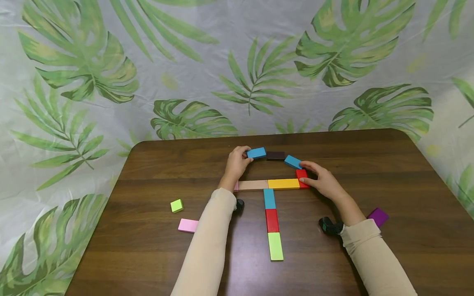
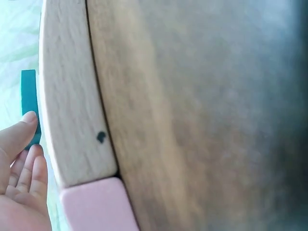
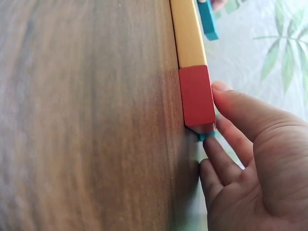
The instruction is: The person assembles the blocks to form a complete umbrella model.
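Note:
At the far side of the table my left hand [image 1: 236,163] pinches a blue block [image 1: 256,153] between thumb and fingers; it shows teal in the left wrist view. A dark brown block [image 1: 275,156] lies just right of it, then a second blue block [image 1: 293,161], set at a slant. My right hand [image 1: 326,181] has its fingertips at that slanted block's end and its thumb by a red block [image 1: 301,174]. From the red one, a yellow block [image 1: 283,183], a plain wood block [image 1: 253,186] and a partly hidden pink block [image 2: 100,204] run leftward.
A column of blue [image 1: 269,199], red [image 1: 272,220] and light green blocks [image 1: 275,246] extends toward me from the row. Left lie a light green cube [image 1: 177,205] and a pink block [image 1: 188,225], partly under my sleeve. A purple block [image 1: 378,216] lies beside my right forearm.

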Demonstrator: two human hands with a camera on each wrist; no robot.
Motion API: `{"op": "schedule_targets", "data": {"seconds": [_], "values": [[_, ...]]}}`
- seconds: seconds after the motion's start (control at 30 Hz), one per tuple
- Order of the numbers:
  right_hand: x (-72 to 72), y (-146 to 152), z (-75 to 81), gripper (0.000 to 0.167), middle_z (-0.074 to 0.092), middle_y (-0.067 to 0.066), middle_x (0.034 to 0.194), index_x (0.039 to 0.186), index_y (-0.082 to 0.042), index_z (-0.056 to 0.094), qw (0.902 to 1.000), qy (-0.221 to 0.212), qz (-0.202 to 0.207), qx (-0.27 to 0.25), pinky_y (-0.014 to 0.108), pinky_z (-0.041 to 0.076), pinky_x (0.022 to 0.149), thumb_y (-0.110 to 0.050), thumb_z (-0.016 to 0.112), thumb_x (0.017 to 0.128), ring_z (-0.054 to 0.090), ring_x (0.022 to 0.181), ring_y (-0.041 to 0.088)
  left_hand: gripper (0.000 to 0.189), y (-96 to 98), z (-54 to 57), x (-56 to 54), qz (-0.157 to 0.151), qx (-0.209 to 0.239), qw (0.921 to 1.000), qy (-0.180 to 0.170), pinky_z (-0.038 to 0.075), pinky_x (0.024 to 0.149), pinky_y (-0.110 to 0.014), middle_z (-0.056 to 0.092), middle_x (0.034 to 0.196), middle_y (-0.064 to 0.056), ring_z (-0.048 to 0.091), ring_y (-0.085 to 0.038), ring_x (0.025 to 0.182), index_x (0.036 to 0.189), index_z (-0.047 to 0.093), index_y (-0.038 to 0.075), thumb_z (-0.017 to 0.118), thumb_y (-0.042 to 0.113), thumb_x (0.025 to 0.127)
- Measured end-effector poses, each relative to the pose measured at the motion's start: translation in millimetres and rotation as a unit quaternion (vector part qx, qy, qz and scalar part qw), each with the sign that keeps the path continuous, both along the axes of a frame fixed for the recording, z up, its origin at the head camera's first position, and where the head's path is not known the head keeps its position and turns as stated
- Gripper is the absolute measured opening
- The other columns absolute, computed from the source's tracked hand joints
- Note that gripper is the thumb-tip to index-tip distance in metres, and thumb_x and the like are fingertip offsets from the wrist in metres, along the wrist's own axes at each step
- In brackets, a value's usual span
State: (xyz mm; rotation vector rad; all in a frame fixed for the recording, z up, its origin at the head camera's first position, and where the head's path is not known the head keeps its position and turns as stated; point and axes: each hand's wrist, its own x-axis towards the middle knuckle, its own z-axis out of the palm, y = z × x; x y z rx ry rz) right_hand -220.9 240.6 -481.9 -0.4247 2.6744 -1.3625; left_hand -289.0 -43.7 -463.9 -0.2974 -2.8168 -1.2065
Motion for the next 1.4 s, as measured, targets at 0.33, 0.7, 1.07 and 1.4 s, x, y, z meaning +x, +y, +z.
{"op": "schedule_targets", "data": {"seconds": [0.33,0.7,1.07,1.4], "values": [[0.2,0.2,-0.2,0.052,0.042,0.022,0.130,0.131,-0.003,0.041,1.0000,0.006,-0.002,-0.001,0.053,0.023,0.098,-0.019,0.061,0.086,0.032,0.123,0.039,0.034,0.8,-5.1,-0.1,0.019,-0.026,0.9994,-0.009,0.044,0.081,-0.033,0.057,0.108,-0.007,0.054,-0.020,0.095,0.113,0.061,0.009,0.069,0.012,0.080],[0.1,-0.1,0.5,0.052,0.042,0.020,0.131,0.131,-0.005,0.041,1.0000,0.002,-0.003,-0.001,0.051,0.022,0.100,-0.020,0.061,0.086,0.032,0.124,0.037,0.036,2.9,-6.2,0.5,0.024,-0.053,0.9980,-0.026,0.041,0.088,-0.035,0.056,0.116,-0.006,0.051,-0.023,0.106,0.115,0.061,0.010,0.068,0.014,0.080],[-0.4,0.1,0.4,0.052,0.042,0.020,0.132,0.132,-0.005,0.040,1.0000,-0.004,-0.002,0.003,0.052,0.022,0.099,-0.019,0.061,0.086,0.031,0.124,0.037,0.037,3.5,-7.6,0.9,0.018,-0.053,0.9975,-0.044,0.040,0.090,-0.032,0.054,0.119,-0.008,0.049,-0.023,0.109,0.117,0.059,0.008,0.067,0.014,0.081],[-3.0,-3.9,5.3,0.052,0.043,0.019,0.131,0.131,-0.006,0.040,0.9998,0.015,-0.013,0.006,0.053,0.025,0.097,-0.022,0.061,0.086,0.034,0.122,0.038,0.040,-1.2,-6.4,0.5,0.010,-0.055,0.9976,-0.043,0.039,0.091,-0.033,0.053,0.120,-0.009,0.048,-0.023,0.110,0.119,0.058,0.008,0.068,0.016,0.081]]}}
